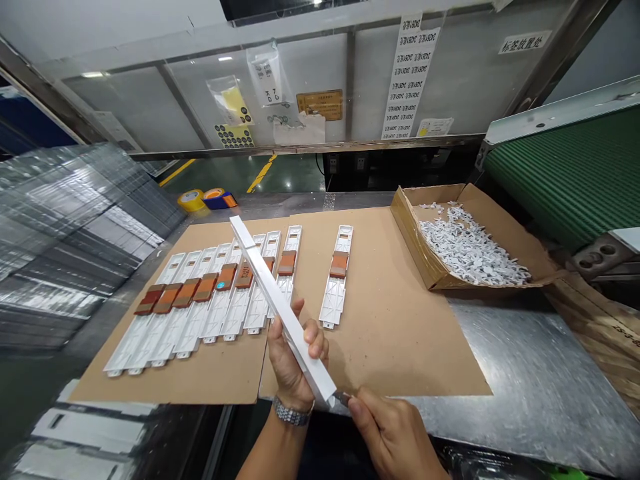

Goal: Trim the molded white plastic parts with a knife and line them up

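Observation:
My left hand point(295, 360), with a metal wristwatch point(291, 413) on its wrist, grips a long white plastic part point(280, 300) that slants up and away from me. My right hand point(393, 437) pinches a small metal tool point(341, 398), probably a blade, its tip touching the part's near end. Beyond them, several white plastic parts with brown pads point(200, 307) lie side by side on a cardboard sheet point(390, 300). One similar part point(336, 277) lies apart on the right.
A cardboard box point(425, 200) of white plastic scraps point(470, 247) sits right of the sheet, on a steel table point(530, 360). A green conveyor belt point(570, 173) runs at right. Stacked clear sheets point(75, 227) stand at left; tape rolls point(191, 200) lie behind.

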